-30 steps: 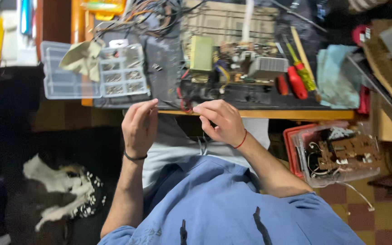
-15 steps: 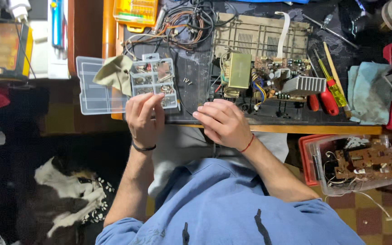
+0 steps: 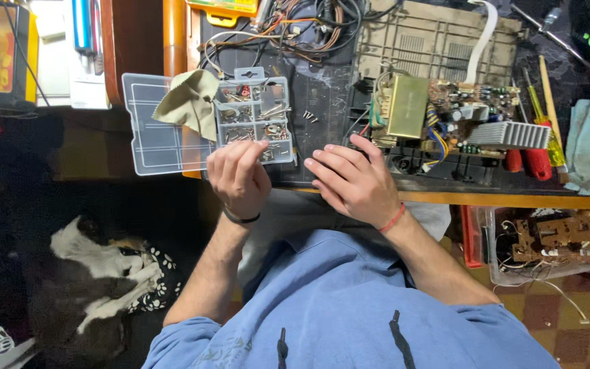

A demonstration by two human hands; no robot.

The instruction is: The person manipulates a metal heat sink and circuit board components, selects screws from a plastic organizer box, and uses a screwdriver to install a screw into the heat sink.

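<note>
Lying with its long side across the desk edge, the clear parts box point(image 3: 240, 123) has its open lid swung out to the left past the desk, a tan cloth point(image 3: 189, 102) draped on it. Compared with a moment earlier, the left hand point(image 3: 239, 179) has its curled fingers at the box's near compartments; whether it grips anything is unclear. The right hand point(image 3: 353, 181) rests flat, fingers spread, beside the circuit board point(image 3: 445, 116).

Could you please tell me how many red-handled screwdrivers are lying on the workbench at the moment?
2. Both red-handled screwdrivers lie side by side at the bench's front edge, right of the circuit board, beside a yellow-handled screwdriver. More may be hidden under the clutter.
</note>
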